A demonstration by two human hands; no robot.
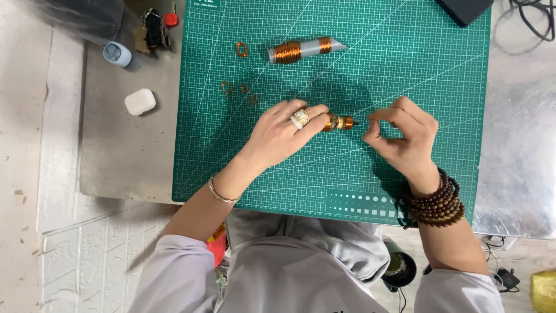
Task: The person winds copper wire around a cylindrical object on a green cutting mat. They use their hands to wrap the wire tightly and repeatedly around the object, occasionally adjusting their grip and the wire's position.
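Note:
My left hand (286,132), with a wide ring on one finger, grips a small rod wound with copper wire (340,122) over the green cutting mat (405,75). The rod's dark tip points right. My right hand (405,136) is just to the right of the tip, thumb and forefinger pinched together; whether a thin wire runs between them is too fine to tell. A grey tube wrapped with two bands of copper wire (304,50) lies higher on the mat. Several small copper wire rings (238,87) lie to the left of my left hand.
A metal table (130,150) carries the mat. On its left part sit a white earbud case (139,101), a pale blue small case (117,54) and a bunch of keys (155,28). A dark object (466,8) and black cables (536,20) lie at the top right.

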